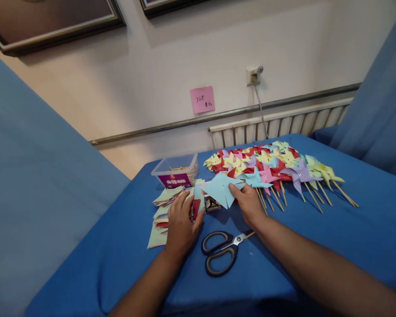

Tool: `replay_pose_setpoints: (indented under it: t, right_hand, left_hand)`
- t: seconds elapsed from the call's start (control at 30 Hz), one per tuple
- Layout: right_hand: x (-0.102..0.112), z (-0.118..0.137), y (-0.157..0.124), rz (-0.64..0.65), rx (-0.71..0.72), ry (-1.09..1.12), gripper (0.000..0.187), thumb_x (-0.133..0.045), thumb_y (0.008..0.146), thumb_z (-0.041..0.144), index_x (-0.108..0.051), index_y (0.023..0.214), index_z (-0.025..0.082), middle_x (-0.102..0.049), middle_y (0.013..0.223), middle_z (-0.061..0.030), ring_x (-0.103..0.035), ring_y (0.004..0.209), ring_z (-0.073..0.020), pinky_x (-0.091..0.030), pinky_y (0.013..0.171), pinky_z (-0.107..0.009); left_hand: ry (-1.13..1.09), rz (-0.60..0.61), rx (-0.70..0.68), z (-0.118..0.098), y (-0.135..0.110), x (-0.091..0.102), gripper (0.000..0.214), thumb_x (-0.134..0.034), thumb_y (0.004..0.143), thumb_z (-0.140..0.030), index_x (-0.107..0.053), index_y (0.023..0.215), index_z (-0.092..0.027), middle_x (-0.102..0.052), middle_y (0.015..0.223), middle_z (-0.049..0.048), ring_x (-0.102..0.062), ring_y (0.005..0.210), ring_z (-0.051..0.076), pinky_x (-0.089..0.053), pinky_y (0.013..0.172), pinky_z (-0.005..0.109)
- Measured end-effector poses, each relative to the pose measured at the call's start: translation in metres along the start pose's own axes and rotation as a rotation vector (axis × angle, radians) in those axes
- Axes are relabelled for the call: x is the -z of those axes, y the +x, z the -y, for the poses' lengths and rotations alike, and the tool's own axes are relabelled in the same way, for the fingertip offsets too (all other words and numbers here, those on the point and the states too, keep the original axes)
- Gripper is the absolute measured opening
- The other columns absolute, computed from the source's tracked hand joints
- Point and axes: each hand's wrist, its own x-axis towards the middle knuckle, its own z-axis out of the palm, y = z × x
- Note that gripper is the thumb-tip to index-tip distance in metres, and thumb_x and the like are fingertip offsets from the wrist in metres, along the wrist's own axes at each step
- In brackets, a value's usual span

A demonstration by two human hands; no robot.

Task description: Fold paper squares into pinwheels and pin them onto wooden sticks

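Observation:
Between the thumb and fingers of my right hand is a light blue paper square with slits cut in from its corners. My left hand lies over the coloured papers, its fingers spread and partly hiding them. Just under the blue square sits a small box of little metal pieces, partly covered. Scissors with dark handles rest on the table between my forearms, their blade tips near my right wrist.
Many finished paper pinwheels on sticks are heaped at the back right. A clear plastic tub holding a few sticks stands behind the papers. The blue cloth covers the table. Behind it are a radiator and a wall socket.

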Motion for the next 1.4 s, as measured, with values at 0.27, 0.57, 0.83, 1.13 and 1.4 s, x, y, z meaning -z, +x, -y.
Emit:
replay_pose_setpoints:
  t: [0.27, 0.57, 0.83, 1.13, 1.4]
  right_hand:
    - [-0.005, 0.013, -0.002, 0.025, 0.124, 0.003, 0.033, -0.079, 0.07, 0.044, -0.07, 0.092, 0.02, -0.077, 0.09, -0.0033, -0.069, 0.078, -0.021, -0.054, 0.076, -0.037]
    - [-0.003, -0.004, -0.001, 0.056, 0.028, -0.212, 0.034, -0.077, 0.069, 0.049, -0.07, 0.085, 0.019, -0.069, 0.067, 0.0007, -0.053, 0.048, -0.0127, -0.045, 0.048, -0.027]
    - [-0.004, -0.001, -0.001, 0.045, 0.032, -0.202, 0.035, -0.079, 0.065, 0.046, -0.071, 0.085, 0.018, -0.071, 0.07, -0.0005, -0.053, 0.047, -0.0113, -0.045, 0.046, -0.026]
    - [0.0, -0.008, -0.002, 0.064, 0.036, -0.182, 0.034, -0.078, 0.068, 0.043, -0.069, 0.09, 0.019, -0.071, 0.072, 0.0005, -0.055, 0.05, -0.0117, -0.046, 0.045, -0.025]
    - [0.004, -0.004, -0.002, 0.098, 0.049, -0.282, 0.034, -0.074, 0.073, 0.05, -0.064, 0.08, 0.018, -0.06, 0.055, 0.0042, -0.054, 0.046, -0.0114, -0.041, 0.046, -0.023]
  left_hand:
    - [-1.311, 0.078, 0.729, -0.076, 0.038, -0.047, 0.039, -0.081, 0.065, -0.041, -0.067, 0.09, -0.014, -0.073, 0.086, 0.0085, -0.068, 0.076, 0.021, -0.052, 0.073, 0.033]
    - [-1.441, -0.016, 0.702, -0.055, 0.045, -0.058, 0.044, -0.085, 0.06, -0.035, -0.07, 0.094, -0.012, -0.076, 0.085, 0.0077, -0.07, 0.074, 0.02, -0.054, 0.075, 0.032]
    - [-1.463, 0.013, 0.737, -0.058, 0.042, -0.05, 0.041, -0.086, 0.06, -0.03, -0.071, 0.093, -0.011, -0.076, 0.085, 0.0081, -0.068, 0.068, 0.018, -0.053, 0.069, 0.03]
    - [-1.459, -0.014, 0.702, -0.054, 0.039, -0.058, 0.036, -0.086, 0.059, -0.028, -0.071, 0.088, -0.011, -0.075, 0.078, 0.0055, -0.066, 0.064, 0.016, -0.051, 0.066, 0.028]
    - [-1.456, -0.071, 0.691, -0.053, 0.041, -0.054, 0.041, -0.086, 0.058, -0.029, -0.072, 0.092, -0.01, -0.076, 0.083, 0.0076, -0.067, 0.067, 0.018, -0.052, 0.067, 0.03]
